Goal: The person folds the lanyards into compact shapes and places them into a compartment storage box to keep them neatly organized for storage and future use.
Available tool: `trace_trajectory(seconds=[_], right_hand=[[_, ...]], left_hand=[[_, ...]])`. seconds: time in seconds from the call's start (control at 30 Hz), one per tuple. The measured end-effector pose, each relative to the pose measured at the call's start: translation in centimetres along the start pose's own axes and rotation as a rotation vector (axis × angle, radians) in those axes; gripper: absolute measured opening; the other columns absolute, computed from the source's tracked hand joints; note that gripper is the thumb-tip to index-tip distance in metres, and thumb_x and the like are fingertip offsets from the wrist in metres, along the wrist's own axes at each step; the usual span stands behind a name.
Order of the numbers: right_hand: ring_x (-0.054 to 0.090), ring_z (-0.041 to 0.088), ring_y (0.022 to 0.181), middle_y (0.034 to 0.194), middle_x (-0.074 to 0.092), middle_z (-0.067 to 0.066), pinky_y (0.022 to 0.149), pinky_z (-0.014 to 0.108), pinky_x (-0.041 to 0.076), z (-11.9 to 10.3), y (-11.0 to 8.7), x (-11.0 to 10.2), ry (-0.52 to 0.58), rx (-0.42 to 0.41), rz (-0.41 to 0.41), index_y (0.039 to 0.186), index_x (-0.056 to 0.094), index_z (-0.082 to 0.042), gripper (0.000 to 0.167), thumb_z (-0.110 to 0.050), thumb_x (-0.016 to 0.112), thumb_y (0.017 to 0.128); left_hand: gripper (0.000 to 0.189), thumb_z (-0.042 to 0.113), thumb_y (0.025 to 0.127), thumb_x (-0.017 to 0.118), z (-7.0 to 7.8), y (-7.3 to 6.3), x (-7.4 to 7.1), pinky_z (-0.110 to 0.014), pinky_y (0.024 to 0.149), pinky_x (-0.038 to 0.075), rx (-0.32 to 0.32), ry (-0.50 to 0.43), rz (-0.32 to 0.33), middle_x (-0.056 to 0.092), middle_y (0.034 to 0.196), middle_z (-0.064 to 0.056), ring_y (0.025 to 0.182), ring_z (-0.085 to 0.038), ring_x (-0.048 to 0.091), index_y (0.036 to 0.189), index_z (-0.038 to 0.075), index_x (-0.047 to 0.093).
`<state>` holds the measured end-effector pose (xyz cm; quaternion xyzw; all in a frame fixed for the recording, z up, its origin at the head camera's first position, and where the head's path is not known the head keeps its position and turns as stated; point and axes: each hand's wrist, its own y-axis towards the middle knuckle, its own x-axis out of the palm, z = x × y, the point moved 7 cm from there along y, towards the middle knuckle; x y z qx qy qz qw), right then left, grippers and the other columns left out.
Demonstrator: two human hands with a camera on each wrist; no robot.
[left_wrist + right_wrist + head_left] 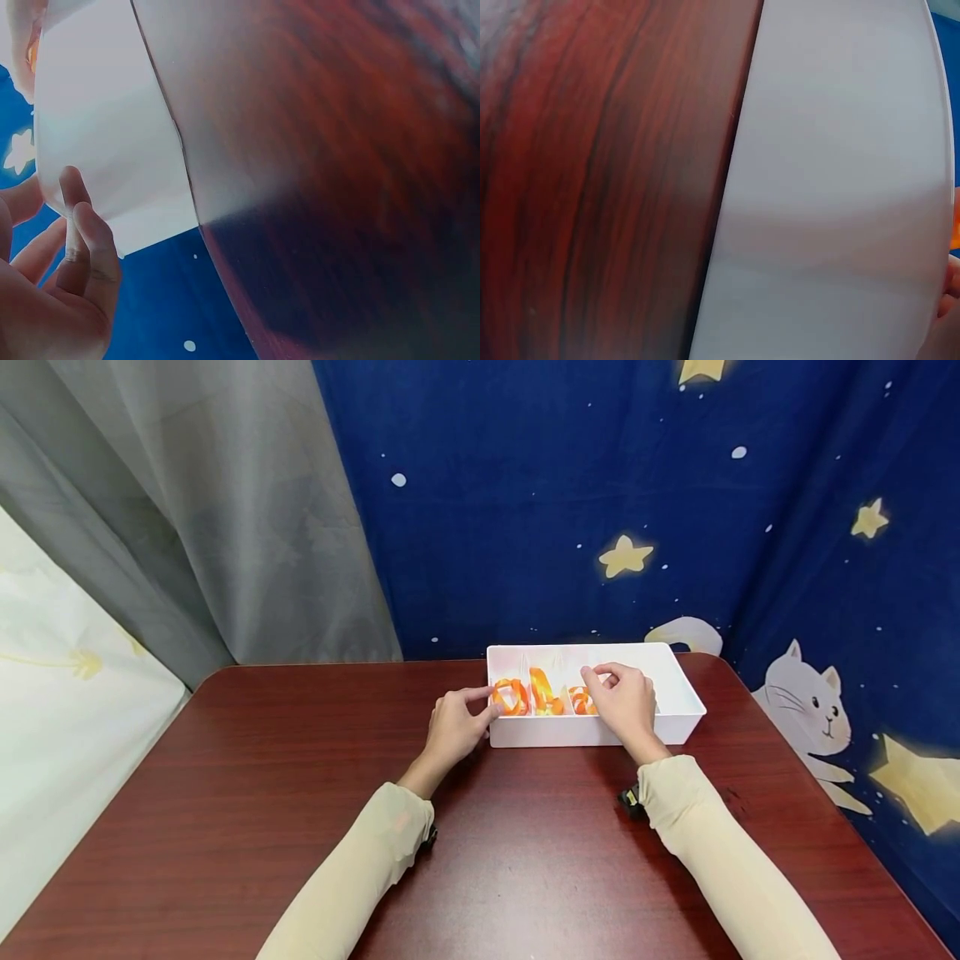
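A long white box (585, 732) stands near the back edge of the table. Clear-walled compartments in its left part hold an orange ring-shaped band (501, 696), an upright orange-yellow strip (538, 687) and a curled orange strip (580, 700). At the box's left front corner, my left hand (455, 724) grips the wall, with fingers on both sides of the rim in the left wrist view. My right hand (626, 697) is over the middle of the box, fingers bent beside the curled strip; I cannot tell whether it pinches anything.
The box stands on a dark red-brown wooden table (300, 793). Behind it hangs a blue curtain (510, 527) with stars and a cat, next to a grey curtain (247, 527). Dark wrist devices, including one by the right cuff (632, 802), show under the sleeves.
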<state>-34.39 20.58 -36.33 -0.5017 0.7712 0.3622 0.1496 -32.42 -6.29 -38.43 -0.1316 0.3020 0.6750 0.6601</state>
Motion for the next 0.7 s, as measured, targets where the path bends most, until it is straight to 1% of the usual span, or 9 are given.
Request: trace_trajectory(seconds=[0.1,0.23,0.33,0.43,0.53,0.7], right_hand=[[0.05,0.024,0.064,0.066,0.057,0.005,0.057,0.035,0.036,0.0,-0.1,-0.1,0.016,-0.001,0.008,0.097,0.076,-0.008,0.034,-0.04,0.068,0.091],[0.05,0.023,0.063,0.066,0.056,0.005,0.057,0.035,0.036,0.0,0.0,-0.1,0.025,0.004,0.008,0.099,0.075,-0.008,0.032,-0.037,0.068,0.091],[0.049,0.024,0.064,0.067,0.056,0.005,0.058,0.035,0.036,0.0,-0.1,-0.3,0.04,0.013,0.029,0.1,0.075,-0.008,0.03,-0.035,0.068,0.091],[0.049,0.024,0.066,0.068,0.054,0.005,0.06,0.036,0.035,0.0,-0.1,-0.6,0.062,0.015,0.067,0.1,0.075,-0.007,0.027,-0.032,0.069,0.09],[0.048,0.024,0.067,0.07,0.053,0.005,0.062,0.035,0.034,0.0,-0.3,-0.8,0.087,-0.006,0.109,0.098,0.076,-0.006,0.024,-0.027,0.071,0.087],[0.048,0.023,0.067,0.071,0.054,0.008,0.065,0.035,0.034,-0.4,-0.3,-1.1,0.116,-0.06,0.163,0.096,0.076,-0.003,0.021,-0.02,0.071,0.086]], left_hand=[[0.039,0.026,0.089,0.076,0.0,0.0,0.0,-0.035,0.065,0.047,-0.002,-0.002,0.0,0.068,0.06,-0.013,0.049,-0.016,0.064,0.125,0.011,0.071],[0.039,0.025,0.09,0.076,0.0,0.0,0.0,-0.035,0.065,0.047,0.002,-0.002,0.0,0.068,0.06,-0.013,0.051,-0.017,0.066,0.125,0.01,0.071],[0.039,0.025,0.089,0.076,0.1,0.0,-0.1,-0.035,0.065,0.048,0.009,0.002,0.003,0.069,0.064,-0.012,0.05,-0.015,0.065,0.125,0.01,0.071],[0.038,0.025,0.09,0.075,0.0,0.0,-0.1,-0.035,0.065,0.048,0.007,0.003,0.0,0.069,0.065,-0.011,0.051,-0.017,0.066,0.125,0.01,0.071],[0.038,0.025,0.09,0.076,0.0,0.0,-0.1,-0.035,0.065,0.047,0.001,0.002,-0.004,0.068,0.061,-0.012,0.052,-0.018,0.066,0.125,0.011,0.071],[0.039,0.025,0.089,0.076,0.2,0.0,-0.3,-0.034,0.064,0.047,0.015,0.004,-0.004,0.068,0.062,-0.011,0.05,-0.018,0.065,0.124,0.01,0.071]])
